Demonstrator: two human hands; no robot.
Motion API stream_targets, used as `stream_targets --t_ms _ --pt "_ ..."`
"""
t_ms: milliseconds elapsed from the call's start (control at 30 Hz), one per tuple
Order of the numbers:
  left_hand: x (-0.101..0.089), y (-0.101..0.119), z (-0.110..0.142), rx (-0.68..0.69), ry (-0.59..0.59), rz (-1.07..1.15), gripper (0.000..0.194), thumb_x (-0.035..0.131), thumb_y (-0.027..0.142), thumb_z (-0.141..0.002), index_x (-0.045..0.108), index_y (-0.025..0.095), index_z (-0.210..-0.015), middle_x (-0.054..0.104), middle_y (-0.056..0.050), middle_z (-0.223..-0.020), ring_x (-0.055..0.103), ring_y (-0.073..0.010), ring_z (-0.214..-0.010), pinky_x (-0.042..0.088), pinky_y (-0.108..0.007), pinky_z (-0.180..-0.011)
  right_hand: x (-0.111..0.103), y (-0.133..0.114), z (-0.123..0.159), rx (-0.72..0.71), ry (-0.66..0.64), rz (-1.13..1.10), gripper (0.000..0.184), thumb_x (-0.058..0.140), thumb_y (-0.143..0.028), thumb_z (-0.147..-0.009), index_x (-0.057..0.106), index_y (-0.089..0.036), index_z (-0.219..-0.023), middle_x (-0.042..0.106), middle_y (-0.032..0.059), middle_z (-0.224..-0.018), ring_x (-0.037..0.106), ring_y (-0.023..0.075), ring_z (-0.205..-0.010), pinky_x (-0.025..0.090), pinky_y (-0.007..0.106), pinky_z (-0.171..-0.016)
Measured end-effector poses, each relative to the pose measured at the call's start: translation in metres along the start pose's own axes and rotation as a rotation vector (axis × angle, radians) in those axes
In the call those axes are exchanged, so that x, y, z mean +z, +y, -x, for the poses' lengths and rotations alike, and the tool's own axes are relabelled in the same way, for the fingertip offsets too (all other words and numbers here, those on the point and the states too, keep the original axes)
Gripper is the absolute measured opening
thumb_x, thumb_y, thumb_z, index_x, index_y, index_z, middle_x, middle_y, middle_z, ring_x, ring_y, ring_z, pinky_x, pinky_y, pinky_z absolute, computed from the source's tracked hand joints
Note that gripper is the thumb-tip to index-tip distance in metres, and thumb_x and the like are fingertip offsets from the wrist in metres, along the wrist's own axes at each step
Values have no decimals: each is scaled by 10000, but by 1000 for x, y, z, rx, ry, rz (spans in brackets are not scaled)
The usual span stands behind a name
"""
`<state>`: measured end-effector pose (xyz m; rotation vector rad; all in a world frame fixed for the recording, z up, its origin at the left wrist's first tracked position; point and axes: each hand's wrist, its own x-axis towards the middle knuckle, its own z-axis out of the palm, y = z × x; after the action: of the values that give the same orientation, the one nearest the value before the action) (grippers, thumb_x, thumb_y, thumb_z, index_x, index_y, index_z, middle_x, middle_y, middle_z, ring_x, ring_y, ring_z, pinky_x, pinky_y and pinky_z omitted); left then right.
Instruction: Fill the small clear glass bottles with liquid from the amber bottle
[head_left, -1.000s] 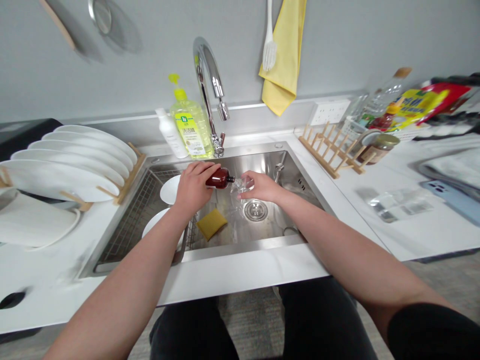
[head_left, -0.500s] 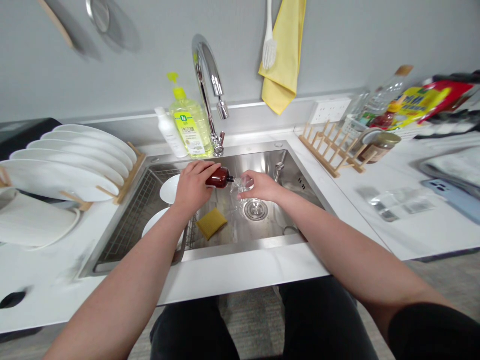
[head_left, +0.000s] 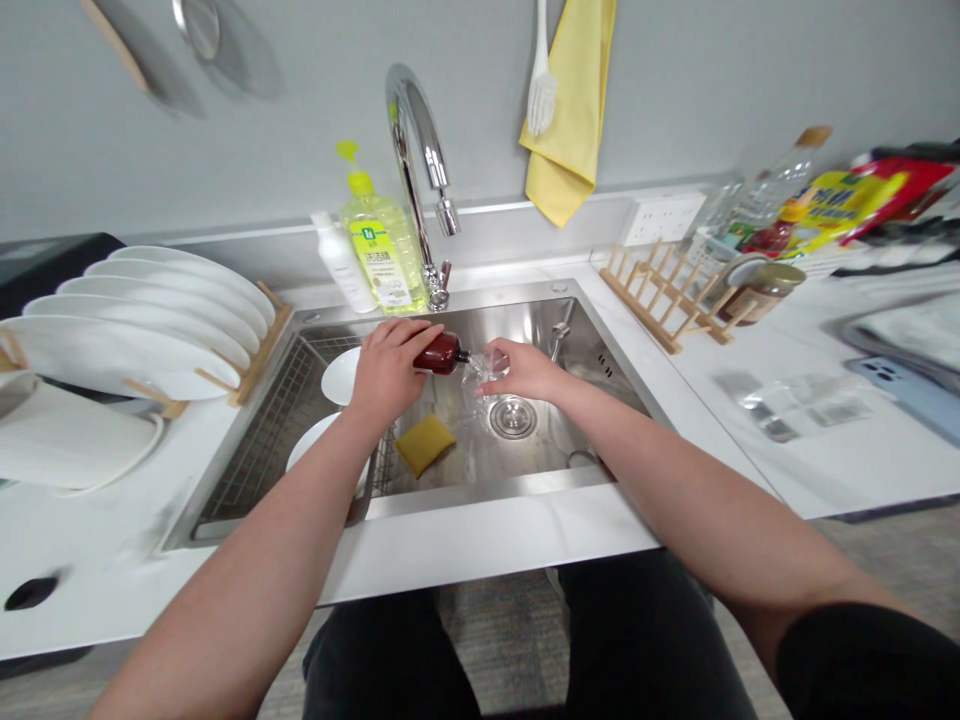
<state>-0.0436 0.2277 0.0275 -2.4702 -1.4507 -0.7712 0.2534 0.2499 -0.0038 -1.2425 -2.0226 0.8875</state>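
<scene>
Steel sink (head_left: 525,325) set in a white counter (head_left: 712,470), wire rack (head_left: 262,430) in its left side, drain (head_left: 512,417) at the bottom. Left of the sink, white plates (head_left: 142,320) stand in a wooden rack. Right of it, an empty-looking wooden rack (head_left: 667,300), with a jar (head_left: 765,290) beside it holding something brown. Behind the sink: faucet (head_left: 409,130), a pump bottle (head_left: 379,245) of yellow-green liquid, and a white bottle (head_left: 341,265) just beside it. Two white plates (head_left: 341,375) lie in the sink on the left, near a yellow sponge (head_left: 425,445).

Left hand (head_left: 388,372) has its fingers closed round the body of a brown bottle (head_left: 442,353) over the sink. Bottle lies near level, long axis left to right, neck pointing right at a clear cup (head_left: 484,375), almost touching it. Contents of the bottle can't be seen through the dark wall. Right hand (head_left: 525,370) has its fingers curled round the cup, which is held above the drain; cup contents can't be told.
</scene>
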Motion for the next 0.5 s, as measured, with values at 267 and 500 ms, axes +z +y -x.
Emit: stream_targets --t_ms 267,500 --pt "-2 2 0 3 5 -8 818 728 70 -852 699 336 -1625 720 -66 -1612 597 -384 -1476 486 -584 -1250 -1 0 0 1 -3 11 622 1067 -451 -682 751 -248 -1178 811 14 -1049 775 259 -956 560 349 -844" --pt "-2 0 -1 -2 -8 -6 812 720 80 -862 696 343 -1629 706 -68 -1633 590 -389 -1485 483 -601 -1246 -1 -3 1 10 -7 10 629 1063 -452 -682 748 -242 -1184 817 19 -1068 778 261 -977 562 350 -861"
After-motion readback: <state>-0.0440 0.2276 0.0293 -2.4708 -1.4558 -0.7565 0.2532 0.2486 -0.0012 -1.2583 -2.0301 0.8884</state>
